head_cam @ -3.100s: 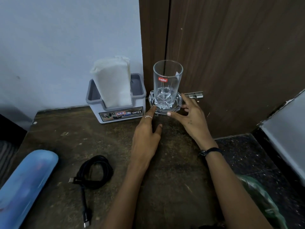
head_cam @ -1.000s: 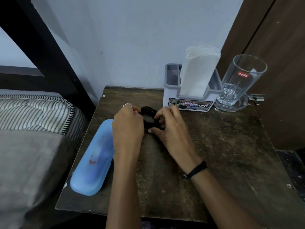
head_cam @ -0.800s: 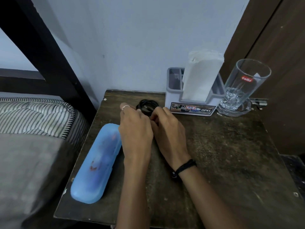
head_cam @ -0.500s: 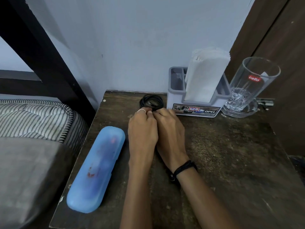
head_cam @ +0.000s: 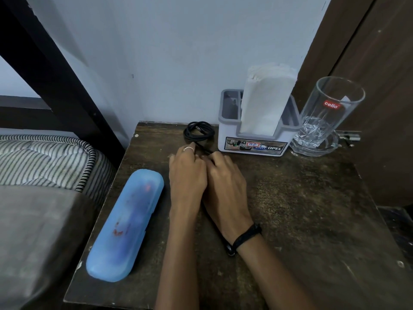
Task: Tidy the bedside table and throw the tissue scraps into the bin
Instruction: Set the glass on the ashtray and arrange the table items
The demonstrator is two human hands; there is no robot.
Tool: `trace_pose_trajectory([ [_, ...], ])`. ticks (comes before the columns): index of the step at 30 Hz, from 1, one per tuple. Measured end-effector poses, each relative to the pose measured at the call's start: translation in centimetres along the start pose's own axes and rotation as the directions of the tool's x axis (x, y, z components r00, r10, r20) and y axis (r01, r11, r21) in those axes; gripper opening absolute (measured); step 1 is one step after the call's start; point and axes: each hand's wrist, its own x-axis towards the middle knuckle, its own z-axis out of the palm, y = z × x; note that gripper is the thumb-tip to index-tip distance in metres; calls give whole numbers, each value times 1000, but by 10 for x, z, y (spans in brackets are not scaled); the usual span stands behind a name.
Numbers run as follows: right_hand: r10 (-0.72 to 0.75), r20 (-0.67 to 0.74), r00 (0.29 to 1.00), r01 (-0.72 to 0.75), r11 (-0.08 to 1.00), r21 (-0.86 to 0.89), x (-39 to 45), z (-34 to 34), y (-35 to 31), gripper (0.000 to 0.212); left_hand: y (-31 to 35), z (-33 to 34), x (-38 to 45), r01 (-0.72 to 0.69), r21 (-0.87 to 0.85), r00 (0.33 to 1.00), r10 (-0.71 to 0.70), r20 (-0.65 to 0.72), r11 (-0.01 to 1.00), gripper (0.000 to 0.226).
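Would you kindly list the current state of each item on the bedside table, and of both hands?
Black charging cable: coiled, loose end under the hands.
Blue plastic case: closed, lying flat.
Clear drinking glass: upright on a glass dish, empty.
Grey-white tissue holder: upright, white tissues standing in it.
Left hand: fingers curled at the cable.
Right hand: fingers curled at the cable.

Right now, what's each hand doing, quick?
Left hand: fingers curled at the black cable; grip cannot be told.
Right hand: curled beside it over the cable's tail; cannot be told.
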Motion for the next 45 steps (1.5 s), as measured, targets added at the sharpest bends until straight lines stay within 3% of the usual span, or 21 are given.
trace_pose_trajectory([
  [4,-16,27,1000,14,998,60,-2,0,0,36,2,0,-4,-19,31,1000,19,-5,999,44],
  [9,-5,46,999,-4,979,204,-13,-22,0,19,5,-22,-23,-43,37,999,44,-26,998,35],
  [14,-68,-15,998,69,932,356,-37,-45,-33,23,-6,-78,-42,-45,283,995,69,-76,958,37],
  [17,-139,20,990,121,915,384,-56,-45,-62,27,-29,-109,-56,-18,408,994,62,-95,913,39],
  [19,-183,103,978,130,911,391,-69,-38,-78,48,-43,-118,-63,-4,372,992,50,-114,928,38],
  [21,-217,184,959,143,926,351,-78,-30,-88,69,-54,-119,-63,-14,300,998,30,-47,954,45],
  [25,-164,265,950,61,932,357,-71,-20,-87,80,-60,-111,-57,46,138,998,-41,-38,989,49],
  [32,-128,203,971,41,922,384,-38,-4,-67,70,-62,-87,-47,-41,-1,969,39,-244,999,32],
  [35,-70,231,971,-53,873,486,-21,-1,-68,54,-65,-82,-42,-58,-49,965,44,-258,997,36],
  [39,16,135,991,-82,864,498,-11,8,-70,32,-68,-74,-32,-115,-80,966,93,-241,990,44],
  [45,-20,124,992,-47,856,515,-7,15,-68,37,-73,-64,-12,-143,-67,957,120,-264,987,45],
])
